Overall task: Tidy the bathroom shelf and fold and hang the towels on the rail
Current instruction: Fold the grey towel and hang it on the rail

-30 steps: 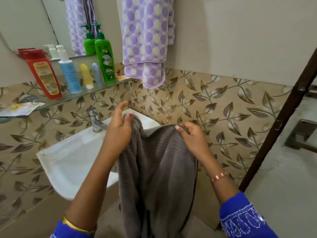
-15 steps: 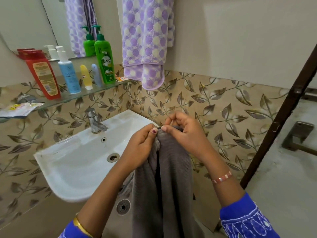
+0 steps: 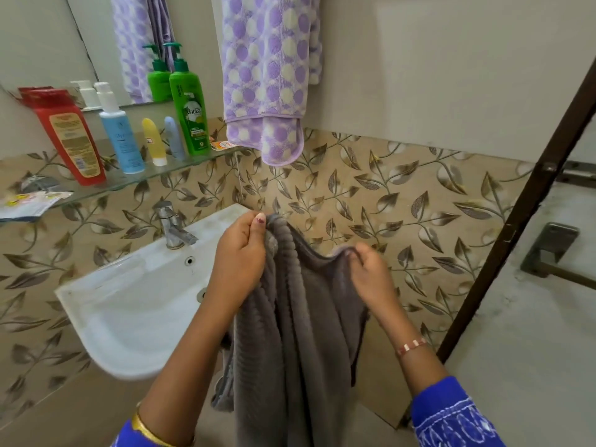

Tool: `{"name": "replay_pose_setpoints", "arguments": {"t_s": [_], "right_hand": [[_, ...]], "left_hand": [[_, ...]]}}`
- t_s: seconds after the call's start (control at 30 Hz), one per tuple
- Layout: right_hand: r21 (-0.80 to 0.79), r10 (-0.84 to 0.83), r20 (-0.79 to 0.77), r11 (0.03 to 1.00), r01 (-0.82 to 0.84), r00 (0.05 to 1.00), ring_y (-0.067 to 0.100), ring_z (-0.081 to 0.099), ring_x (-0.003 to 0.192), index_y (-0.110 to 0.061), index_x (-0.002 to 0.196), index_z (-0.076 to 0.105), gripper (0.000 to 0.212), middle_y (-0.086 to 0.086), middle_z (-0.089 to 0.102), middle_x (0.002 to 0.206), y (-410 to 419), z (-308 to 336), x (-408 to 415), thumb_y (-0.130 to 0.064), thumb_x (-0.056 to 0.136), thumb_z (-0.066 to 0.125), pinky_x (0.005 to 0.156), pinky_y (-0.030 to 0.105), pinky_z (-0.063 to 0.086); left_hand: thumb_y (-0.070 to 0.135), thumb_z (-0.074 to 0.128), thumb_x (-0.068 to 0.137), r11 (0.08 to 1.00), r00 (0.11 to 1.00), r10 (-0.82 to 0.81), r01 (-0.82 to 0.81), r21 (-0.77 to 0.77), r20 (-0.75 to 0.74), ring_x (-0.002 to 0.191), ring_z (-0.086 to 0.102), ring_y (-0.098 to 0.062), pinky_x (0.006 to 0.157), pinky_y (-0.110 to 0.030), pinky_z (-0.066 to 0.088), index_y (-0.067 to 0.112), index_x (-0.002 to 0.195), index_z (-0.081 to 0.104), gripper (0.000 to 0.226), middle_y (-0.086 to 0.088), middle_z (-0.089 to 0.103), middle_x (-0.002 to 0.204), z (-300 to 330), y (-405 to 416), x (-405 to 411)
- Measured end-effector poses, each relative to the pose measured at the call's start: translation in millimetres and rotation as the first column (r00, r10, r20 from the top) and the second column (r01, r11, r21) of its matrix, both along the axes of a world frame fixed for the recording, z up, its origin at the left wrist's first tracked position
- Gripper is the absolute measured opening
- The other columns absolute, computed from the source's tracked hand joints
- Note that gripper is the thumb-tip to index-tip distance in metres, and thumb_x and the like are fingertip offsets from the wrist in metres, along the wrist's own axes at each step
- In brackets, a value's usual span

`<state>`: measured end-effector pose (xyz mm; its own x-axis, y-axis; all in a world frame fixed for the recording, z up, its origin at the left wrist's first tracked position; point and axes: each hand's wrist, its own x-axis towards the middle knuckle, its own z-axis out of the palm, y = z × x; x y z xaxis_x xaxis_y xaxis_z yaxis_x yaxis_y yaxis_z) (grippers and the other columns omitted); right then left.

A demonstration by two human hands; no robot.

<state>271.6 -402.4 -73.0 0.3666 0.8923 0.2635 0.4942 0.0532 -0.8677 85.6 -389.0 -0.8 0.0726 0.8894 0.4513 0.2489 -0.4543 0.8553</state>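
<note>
A small bathroom corner: plain wall above, a band of leaf-patterned tiles [image 3: 403, 201] below, and a dark door frame [image 3: 522, 201] leaning across the right side. Against the tiles sits a white sink [image 3: 106, 314] with a chrome tap [image 3: 172, 225].

In front of the sink hangs the grey towel [image 3: 303, 333], held up at chest height so its length drops straight and the ribs fall in line — a sensible way to find the edges before folding. Its top edge sags in a shallow dip between the two hands, which suggests the fold is being set up rather than finished; it is not yet on any rail.

Above, a purple spotted towel [image 3: 267, 75] already hangs doubled over; its support is out of sight. To its left the glass shelf [image 3: 135, 180] carries bottles standing in a row against the mirror [image 3: 42, 43]: a red bottle [image 3: 69, 137], a blue one [image 3: 117, 130], two small tubes and a green pump bottle [image 3: 188, 104]. Loose sachets [image 3: 27, 203] lie flat at the shelf's left end, so the shelf looks mostly but not wholly tidied.

The left hand [image 3: 240, 256] grips one top corner, fingers curled in and thumb pressed against the cloth — a firm pinch with folds bunched in the palm. The right hand [image 3: 371, 272] is slightly blurred; its fingers [image 3: 353, 254] appear bent together, nipping the other part of the top edge between thumb and fingertips. Neither hand is spread.
</note>
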Motion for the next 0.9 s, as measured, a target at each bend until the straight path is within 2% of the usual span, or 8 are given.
{"name": "replay_pose_setpoints", "arguments": {"t_s": [0.17, 0.3, 0.4, 0.47, 0.53, 0.6, 0.7, 0.9], "right_hand": [[0.225, 0.109, 0.202, 0.962, -0.155, 0.973, 0.009, 0.054, 0.058, -0.019, 0.074, 0.062, 0.016, -0.003, 0.061, 0.064, -13.1, 61.4, -6.1, -0.024, 0.089, 0.056, 0.053, 0.022, 0.042], [0.247, 0.201, 0.338, 0.923, -0.293, 0.919, 0.015, 0.063, 0.074, -0.011, 0.082, 0.065, 0.016, 0.0, 0.069, 0.075, -19.0, 86.0, -32.6, -0.025, 0.083, 0.057, 0.07, 0.036, 0.052], [0.285, 0.252, 0.216, 0.908, -0.307, 0.943, 0.02, 0.064, 0.073, -0.021, 0.08, 0.064, 0.003, 0.003, 0.069, 0.076, -21.6, 85.2, -31.9, -0.023, 0.081, 0.065, 0.07, 0.04, 0.052], [0.256, 0.321, 0.139, 0.902, -0.347, 0.937, 0.031, 0.062, 0.069, -0.022, 0.075, 0.061, 0.008, 0.015, 0.067, 0.075, -21.8, 80.5, -28.4, -0.024, 0.079, 0.068, 0.066, 0.041, 0.05], [0.215, 0.392, 0.025, 0.896, -0.388, 0.919, 0.015, 0.054, 0.053, -0.018, 0.07, 0.059, 0.017, 0.01, 0.061, 0.061, -21.2, 72.0, -25.4, -0.028, 0.077, 0.071, 0.052, 0.028, 0.044], [0.187, 0.411, -0.094, 0.902, -0.389, 0.907, 0.002, 0.042, 0.048, -0.018, 0.065, 0.056, 0.023, -0.006, 0.051, 0.051, -21.5, 61.0, -19.9, -0.034, 0.074, 0.071, 0.047, 0.016, 0.034], [0.101, 0.38, -0.173, 0.925, -0.367, 0.909, 0.018, 0.048, 0.058, -0.009, 0.07, 0.058, 0.024, 0.008, 0.056, 0.063, -22.5, 42.1, -9.1, -0.029, 0.077, 0.069, 0.057, 0.029, 0.038], [0.104, 0.162, -0.016, 0.982, -0.159, 0.987, 0.011, 0.062, 0.068, -0.014, 0.08, 0.068, 0.009, 0.006, 0.069, 0.075, -24.3, 48.1, 9.1, -0.022, 0.083, 0.066, 0.063, 0.03, 0.052]], "left_hand": [[0.02, 0.037, 0.098, 0.996, 0.99, -0.089, 0.085, -0.04, -0.109, 0.11, 0.037, 0.021, 0.079, 0.012, 0.022, 0.024, 0.136, 0.039, 0.038, 0.027, 0.042, 0.121, -22.8, -6.1, 8.9], [0.019, 0.035, 0.098, 0.951, 0.951, -0.306, 0.307, 0.022, -0.047, 0.116, 0.047, 0.007, 0.099, -0.01, 0.035, 0.024, 0.13, 0.045, 0.034, 0.013, 0.054, 0.125, -21.5, -13.8, 24.6], [0.017, 0.035, 0.098, 0.951, 0.949, -0.309, 0.31, -0.01, 0.06, 0.106, 0.058, -0.007, 0.094, -0.026, 0.045, 0.025, 0.11, 0.058, 0.027, 0.006, 0.064, 0.107, -23.0, -15.3, 19.3], [0.017, 0.036, 0.098, 0.96, 0.959, -0.279, 0.28, -0.005, 0.055, 0.088, 0.061, -0.013, 0.081, -0.029, 0.049, 0.016, 0.094, 0.062, 0.027, 0.0, 0.065, 0.089, -23.9, -15.6, 13.7], [0.019, 0.037, 0.098, 0.978, 0.973, -0.209, 0.209, 0.017, 0.098, 0.075, 0.058, -0.008, 0.071, -0.023, 0.046, 0.019, 0.081, 0.061, 0.03, 0.005, 0.062, 0.076, -19.9, -15.0, 11.9], [0.022, 0.037, 0.098, 0.992, 0.969, -0.123, 0.126, -0.002, 0.215, 0.079, 0.06, -0.006, 0.074, -0.02, 0.048, 0.028, 0.077, 0.062, 0.033, 0.01, 0.065, 0.078, -10.7, -14.4, 10.5], [0.024, 0.036, 0.098, 0.999, 0.962, -0.018, 0.024, -0.021, 0.272, 0.094, 0.061, -0.019, 0.086, -0.031, 0.048, 0.024, 0.087, 0.063, 0.029, -0.002, 0.066, 0.092, 2.9, -6.9, 1.7], [0.017, 0.033, 0.098, 0.997, 0.996, -0.071, 0.07, 0.02, 0.054, 0.104, 0.045, 0.009, 0.08, 0.008, 0.029, 0.02, 0.126, 0.053, 0.033, 0.019, 0.054, 0.113, -5.1, -5.7, -7.2]]}}
